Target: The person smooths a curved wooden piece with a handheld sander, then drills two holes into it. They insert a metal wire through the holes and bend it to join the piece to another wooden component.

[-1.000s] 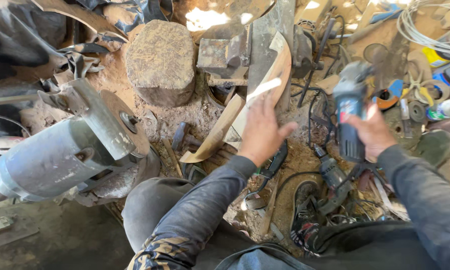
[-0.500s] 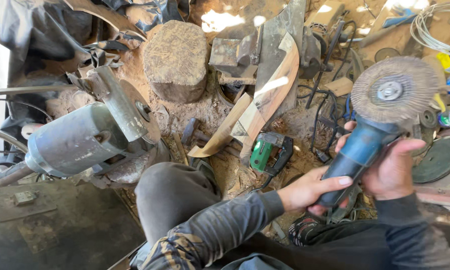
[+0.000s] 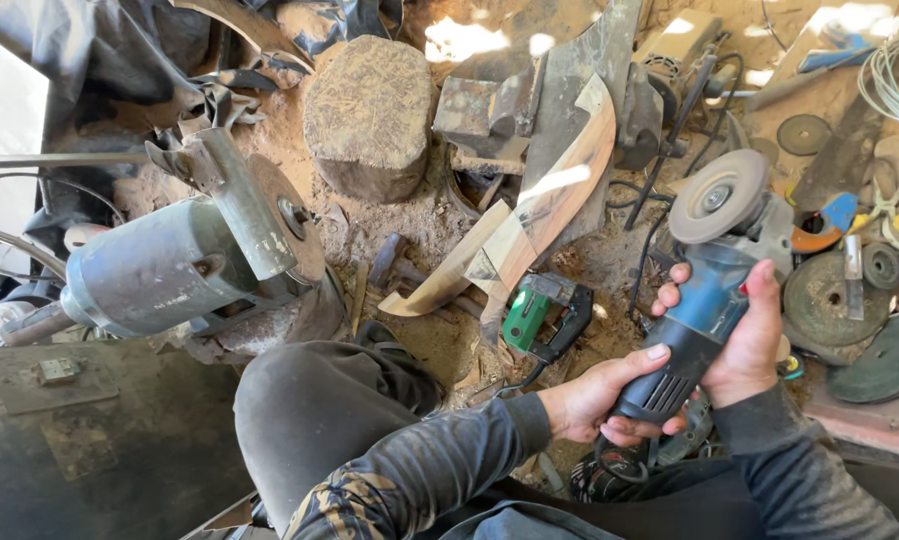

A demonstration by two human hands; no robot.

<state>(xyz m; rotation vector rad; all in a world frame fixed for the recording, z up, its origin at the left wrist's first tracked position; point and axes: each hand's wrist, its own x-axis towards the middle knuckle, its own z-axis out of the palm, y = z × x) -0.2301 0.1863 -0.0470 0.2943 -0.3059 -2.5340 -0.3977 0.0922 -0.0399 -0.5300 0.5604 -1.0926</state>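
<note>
Holding: both hands are on a blue angle grinder [image 3: 705, 305], lifted clear of the ground over the lap.
Right hand [image 3: 745, 345]: wrapped round the grinder's body from the 3 o'clock side, fingers [image 3: 670, 285] curled over the top, thumb up along the casing; closed firmly on the tool.
Left hand [image 3: 595, 400]: cupped under the grinder's tail end, thumb [image 3: 645, 355] laid on the dark rear grip, fingers tucked beneath (not all in view).
Grinder axis: long axis runs from abt 7 o'clock at the tail to abt 1 o'clock at the head, tilted up and away from the body.
Disc [image 3: 718, 195]: grey, round, at the 1 o'clock end, face turned toward the camera; well clear of both hands.
Nearer hand: right hand sits closer to the disc end; left hand holds the far end by the cord.
Curved wood piece [image 3: 540, 215]: lies on the dirt at abt 10 o'clock from the hands, its long axis running 7 to 1 o'clock, upper end leaning on a metal vise [image 3: 485, 115]; apart from the grinder, nothing touching it.
Green tool [image 3: 540, 315]: on the ground just at 9 o'clock of the left hand, betw. the wood and the hands.
Stump [image 3: 370, 115]: upright, further off at 11 o'clock.
Bench motor [image 3: 170, 265]: grey, w/ its own wheel, far out at 9 o'clock.
Spare discs [image 3: 835, 300]: flat on the ground at 3 o'clock, just beside the right hand.
Knee [image 3: 315, 410]: dark trouser leg at 8 o'clock, below the wood.
</note>
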